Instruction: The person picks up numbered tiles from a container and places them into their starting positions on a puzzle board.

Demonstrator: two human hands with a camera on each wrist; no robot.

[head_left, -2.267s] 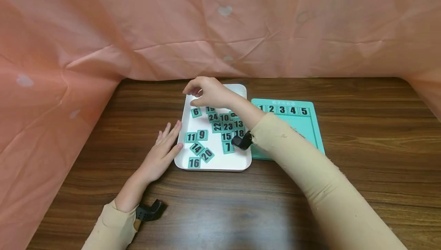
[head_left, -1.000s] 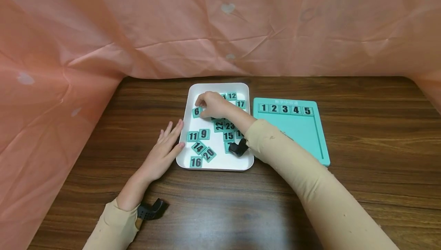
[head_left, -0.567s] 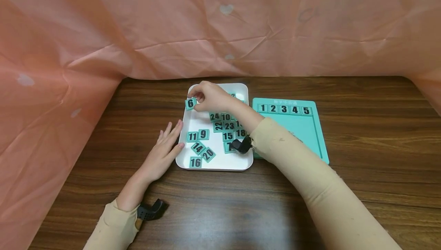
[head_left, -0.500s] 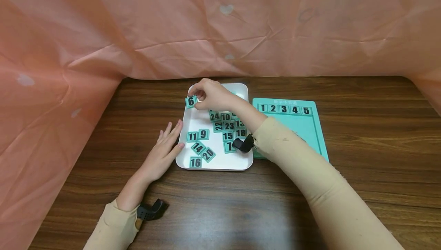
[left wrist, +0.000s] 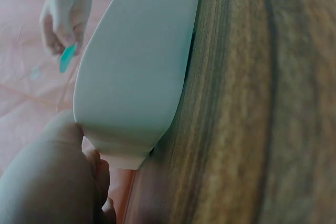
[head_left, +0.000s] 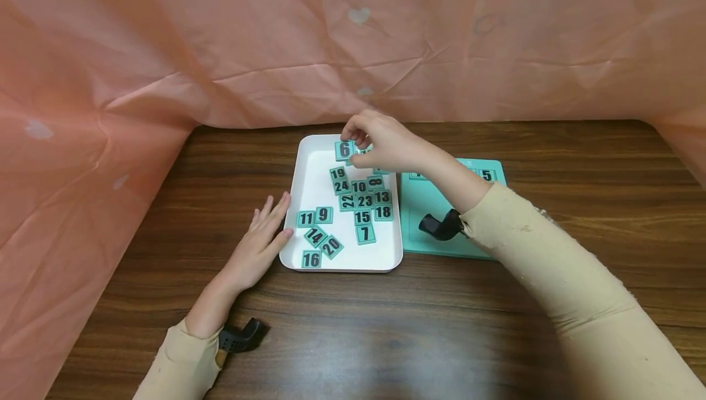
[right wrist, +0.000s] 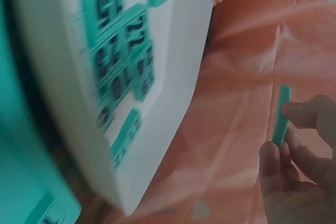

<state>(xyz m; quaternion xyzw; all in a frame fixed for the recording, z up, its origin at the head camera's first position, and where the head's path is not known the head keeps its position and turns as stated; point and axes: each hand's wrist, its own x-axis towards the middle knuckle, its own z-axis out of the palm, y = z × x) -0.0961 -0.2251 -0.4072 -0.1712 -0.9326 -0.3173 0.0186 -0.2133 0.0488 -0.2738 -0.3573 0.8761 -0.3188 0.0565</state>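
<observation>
My right hand point(head_left: 383, 141) pinches a teal number tile marked 6 point(head_left: 344, 150) between thumb and fingers, held up over the back of the white tray point(head_left: 295, 204). In the right wrist view the 6 tile point(right wrist: 281, 116) shows edge-on, raised beside the tray's rim. My left hand point(head_left: 256, 244) rests with extended fingers against the tray's left side. Several more number tiles lie in the tray, among them 16 point(head_left: 311, 259), 9 point(head_left: 323, 215) and 7 point(head_left: 365, 234). My right hand hides some tiles at the back right.
A teal puzzle board point(head_left: 419, 222) lies right of the tray, partly under my right forearm; its 5 tile point(head_left: 487, 175) shows in the top row. Pink cloth point(head_left: 353, 38) hangs behind the brown wooden table point(head_left: 331, 326).
My right hand took up the 6 tile from the tray's left part, lifted it and moved right with it toward the board. The left hand stayed at the tray's side.
</observation>
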